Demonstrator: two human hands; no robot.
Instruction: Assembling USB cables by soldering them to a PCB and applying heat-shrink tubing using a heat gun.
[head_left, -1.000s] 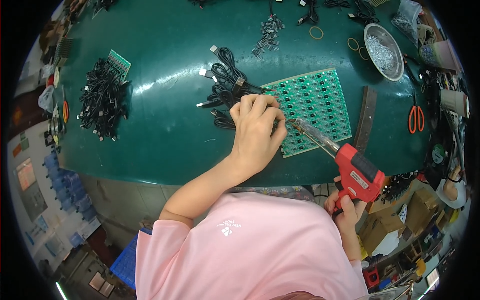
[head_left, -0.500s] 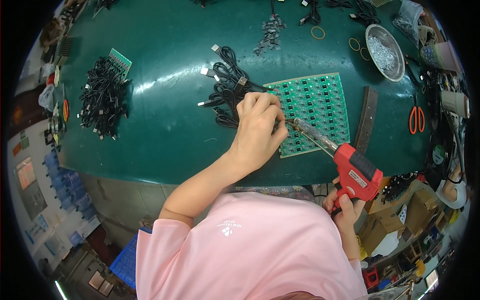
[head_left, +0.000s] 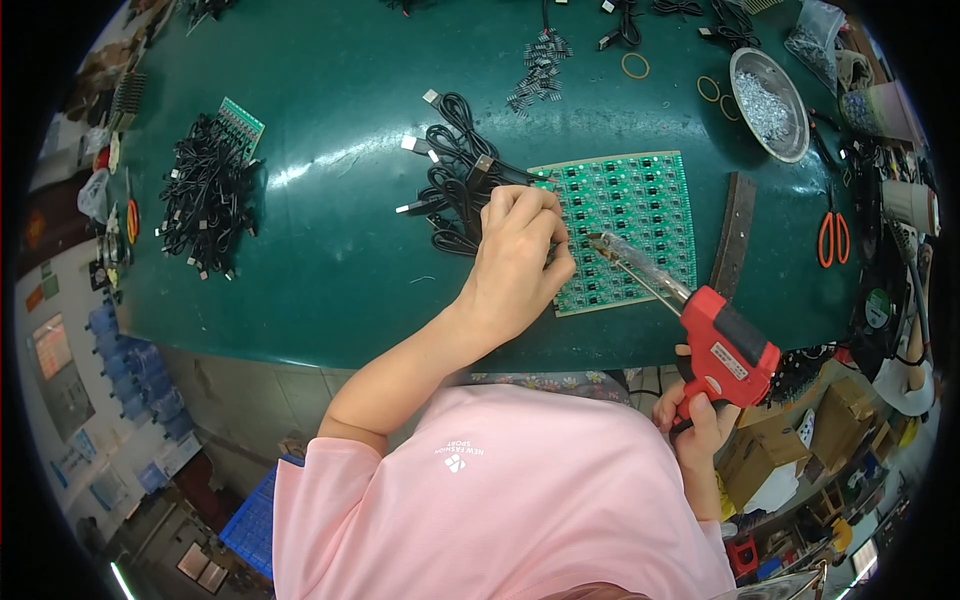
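Note:
A green circuit board panel point(head_left: 640, 230) with rows of small black chips lies on the table in front of me. At its left edge the fingers of my left hand point(head_left: 515, 255) are pinched together; what is between them is hidden. Black USB cables point(head_left: 455, 150), coiled and bundled, lie beside that hand and run up to the panel's left edge. My right hand point(head_left: 700, 420) grips the handle of a red soldering gun point(head_left: 725, 345). Its tip point(head_left: 600, 242) is over the left part of the panel, a little to the right of my left fingertips.
At the left lies a heap of black cables point(head_left: 205, 195) with a green board strip point(head_left: 240, 125). A dark metal bar point(head_left: 733, 235), orange-handled scissors point(head_left: 832, 238) and a metal bowl point(head_left: 795, 130) of small clear pieces stand at the right. Small black parts point(head_left: 540, 75) lie at the back.
The soldering gun has moved to the right and its tip has drawn away from my left fingertips. The panel has turned slightly. My left hand has hardly moved.

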